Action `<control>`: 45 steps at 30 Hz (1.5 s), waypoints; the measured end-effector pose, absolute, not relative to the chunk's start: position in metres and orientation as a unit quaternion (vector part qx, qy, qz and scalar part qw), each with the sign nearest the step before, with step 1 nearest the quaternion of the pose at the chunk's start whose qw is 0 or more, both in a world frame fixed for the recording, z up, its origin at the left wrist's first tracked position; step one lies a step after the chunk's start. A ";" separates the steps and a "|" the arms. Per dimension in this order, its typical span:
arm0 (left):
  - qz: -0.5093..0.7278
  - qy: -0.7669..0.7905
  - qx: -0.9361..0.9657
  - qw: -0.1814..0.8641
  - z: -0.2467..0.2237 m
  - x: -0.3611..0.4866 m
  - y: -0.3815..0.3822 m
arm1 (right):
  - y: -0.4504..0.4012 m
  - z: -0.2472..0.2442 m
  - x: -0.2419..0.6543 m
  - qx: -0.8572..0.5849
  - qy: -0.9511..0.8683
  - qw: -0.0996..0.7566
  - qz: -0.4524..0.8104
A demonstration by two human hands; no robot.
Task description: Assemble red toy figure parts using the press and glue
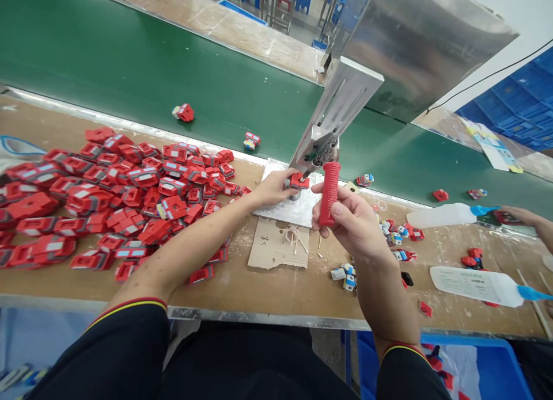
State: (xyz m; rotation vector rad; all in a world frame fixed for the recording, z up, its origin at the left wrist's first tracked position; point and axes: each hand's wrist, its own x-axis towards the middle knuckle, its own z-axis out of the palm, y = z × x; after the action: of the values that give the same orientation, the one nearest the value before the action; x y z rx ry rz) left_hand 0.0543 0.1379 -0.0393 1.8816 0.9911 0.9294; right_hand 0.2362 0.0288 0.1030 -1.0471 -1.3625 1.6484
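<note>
Head view: the left hand pinches a red piece under the press, near the tabletop's far edge; the right grips the red handle. Many red parts lie heaped leftward; few are on the belt.

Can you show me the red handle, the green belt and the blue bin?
Handle (329,194): head view, middle of its grip.
Belt (129,60): head view, bare green top.
Bin (496,345): head view, its rim.
</note>
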 end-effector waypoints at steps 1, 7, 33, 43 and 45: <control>0.365 0.393 0.744 0.398 -0.039 0.054 0.138 | 0.028 0.103 0.236 -0.414 -0.532 0.370 0.640; 0.354 0.395 0.750 0.396 -0.038 0.054 0.141 | 0.028 0.107 0.237 -0.418 -0.529 0.367 0.641; 0.355 0.391 0.756 0.388 -0.039 0.053 0.138 | 0.029 0.091 0.240 -0.415 -0.543 0.357 0.637; 0.359 0.391 0.758 0.379 -0.047 0.054 0.141 | 0.041 0.062 0.241 -0.482 -0.612 0.315 0.542; 0.364 0.390 0.756 0.378 -0.047 0.054 0.140 | 0.052 0.050 0.240 -0.501 -0.630 0.324 0.497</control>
State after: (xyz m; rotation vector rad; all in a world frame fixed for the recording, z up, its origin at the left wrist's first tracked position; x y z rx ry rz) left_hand 0.0536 0.1399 -0.0467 1.9332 0.9959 0.9310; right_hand 0.2399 0.0520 0.0501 -1.3131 -1.6536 1.3025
